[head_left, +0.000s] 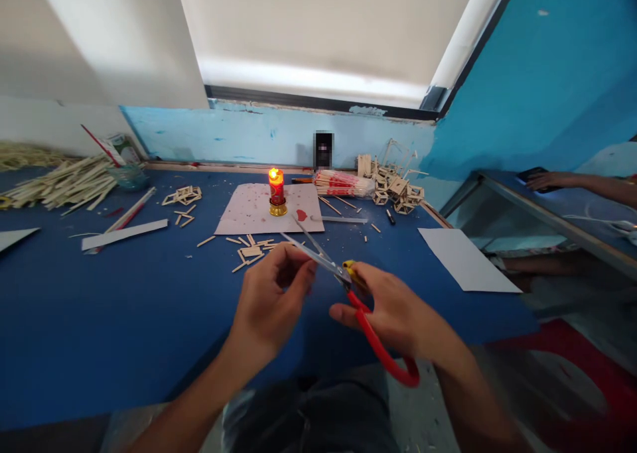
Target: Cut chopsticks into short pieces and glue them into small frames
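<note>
My right hand point(395, 310) grips red-handled scissors point(371, 327) over the front edge of the blue table point(124, 307). The blades point(313, 247) are apart and point up and left. My left hand point(271, 297) is curled just left of the blades, with thumb and fingers pinched near the lower blade. What it pinches is too small to make out. Short cut wooden sticks point(251, 249) lie on the table right behind my hands.
A lit red candle point(277, 191) stands on a spotted sheet point(271, 209). Long sticks point(64, 181) pile at the far left; small stick frames point(395, 188) sit at the back right beside a packet point(343, 183). White paper point(465, 259) lies right. Another person's arm point(582, 184) rests on the neighbouring table.
</note>
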Motion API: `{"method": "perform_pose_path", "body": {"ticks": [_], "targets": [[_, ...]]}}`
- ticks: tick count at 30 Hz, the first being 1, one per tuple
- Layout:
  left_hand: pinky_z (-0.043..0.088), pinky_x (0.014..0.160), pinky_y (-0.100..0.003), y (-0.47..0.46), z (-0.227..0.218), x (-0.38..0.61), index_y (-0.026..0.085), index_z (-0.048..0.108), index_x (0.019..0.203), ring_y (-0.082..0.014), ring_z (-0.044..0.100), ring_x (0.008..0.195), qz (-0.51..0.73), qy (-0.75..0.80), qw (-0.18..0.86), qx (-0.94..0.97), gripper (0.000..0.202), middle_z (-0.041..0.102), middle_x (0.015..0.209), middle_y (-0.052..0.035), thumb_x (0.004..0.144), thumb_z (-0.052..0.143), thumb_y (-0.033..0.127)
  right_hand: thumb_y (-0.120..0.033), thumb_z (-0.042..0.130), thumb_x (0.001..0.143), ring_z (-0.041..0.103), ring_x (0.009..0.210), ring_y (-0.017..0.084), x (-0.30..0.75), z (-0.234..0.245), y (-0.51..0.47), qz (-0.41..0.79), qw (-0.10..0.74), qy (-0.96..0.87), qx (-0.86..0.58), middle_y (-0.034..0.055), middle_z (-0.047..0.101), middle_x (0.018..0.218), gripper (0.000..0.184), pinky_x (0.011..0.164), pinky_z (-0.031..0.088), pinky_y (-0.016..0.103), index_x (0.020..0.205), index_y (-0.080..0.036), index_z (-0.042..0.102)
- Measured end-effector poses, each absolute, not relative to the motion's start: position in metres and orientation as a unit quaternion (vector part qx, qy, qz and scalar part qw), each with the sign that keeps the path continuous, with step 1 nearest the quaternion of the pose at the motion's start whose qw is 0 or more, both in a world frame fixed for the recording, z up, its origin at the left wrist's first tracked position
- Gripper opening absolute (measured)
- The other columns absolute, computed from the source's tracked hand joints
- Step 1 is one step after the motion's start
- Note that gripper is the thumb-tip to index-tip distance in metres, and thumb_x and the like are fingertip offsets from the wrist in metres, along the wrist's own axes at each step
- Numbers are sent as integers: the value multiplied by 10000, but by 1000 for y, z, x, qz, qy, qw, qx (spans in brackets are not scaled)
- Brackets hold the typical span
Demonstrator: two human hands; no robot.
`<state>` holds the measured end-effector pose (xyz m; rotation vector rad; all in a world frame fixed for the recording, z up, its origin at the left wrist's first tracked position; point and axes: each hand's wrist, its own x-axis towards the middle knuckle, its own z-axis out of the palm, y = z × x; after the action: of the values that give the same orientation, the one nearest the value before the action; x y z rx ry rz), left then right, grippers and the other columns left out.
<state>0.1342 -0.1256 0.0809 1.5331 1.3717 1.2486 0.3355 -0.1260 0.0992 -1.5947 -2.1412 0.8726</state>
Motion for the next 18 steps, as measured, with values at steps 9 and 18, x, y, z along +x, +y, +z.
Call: {"method": "perform_pose_path", "body": {"ticks": [9, 18], "targets": [[501, 581, -288, -110, 58, 59, 223, 728, 1135, -204, 669, 660, 325, 576, 357, 659, 322, 709, 792, -21, 980, 568, 456, -712, 631, 863, 699, 946, 391, 385, 68, -14, 112, -66, -752, -646, 249, 717, 1131, 665, 690, 472, 402, 1126, -102, 658], [390, 575, -277, -81, 46, 32, 238, 575, 982, -174, 502, 575, 318, 591, 333, 662, 272, 554, 660, 44, 1057, 372, 402, -417, 648, 997, 686, 1083, 269, 304, 111, 144, 77, -58, -852, -515, 116, 730, 1176, 313, 981, 525, 461, 1119, -138, 721]]}}
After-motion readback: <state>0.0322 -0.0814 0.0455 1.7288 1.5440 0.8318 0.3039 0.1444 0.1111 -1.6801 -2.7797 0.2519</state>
